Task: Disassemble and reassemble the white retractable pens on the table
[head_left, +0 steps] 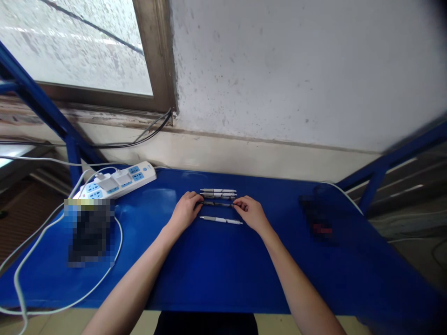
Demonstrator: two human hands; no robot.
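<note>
A slim dark pen (pixel 218 204) lies crosswise between my two hands. My left hand (pixel 188 207) pinches its left end, and the fingertips of my right hand (pixel 248 209) close on its right end. Just beyond it, white-and-grey pens (pixel 219 191) lie side by side in a tight row, roughly parallel to it. Nearer to me, apart from the others, rests a single white pen (pixel 221 220) with a grey left part and dark marks. All of them are on the blue tabletop (pixel 216 265).
A white power strip (pixel 145 173) with plugs and looping white cables (pixel 121 237) occupies the left side. Beside it sits a blurred dark object (pixel 91 235). Another blurred dark object with red (pixel 317 221) lies at right. Blue metal bars flank the table; a wall (pixel 296 79) stands behind.
</note>
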